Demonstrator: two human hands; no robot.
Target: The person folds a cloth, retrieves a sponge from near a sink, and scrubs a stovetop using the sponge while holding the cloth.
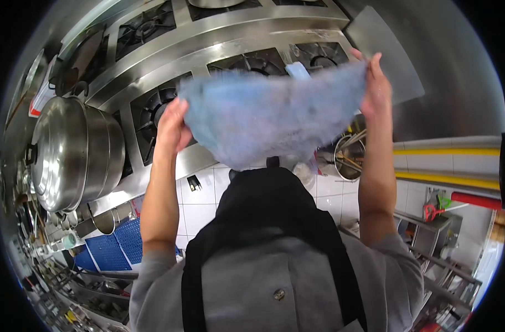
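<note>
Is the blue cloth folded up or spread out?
Spread out: the left hand grips one end and the right hand the other, with the blurred cloth stretched between them. Whether it is doubled, I cannot tell.

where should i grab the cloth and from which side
The cloth is probably best pinched at its two ends, near the upper corners, coming from the outer sides: left hand on the left end, right hand on the right. It is wide and limp, spread between the hands, its lower edge free.
</note>
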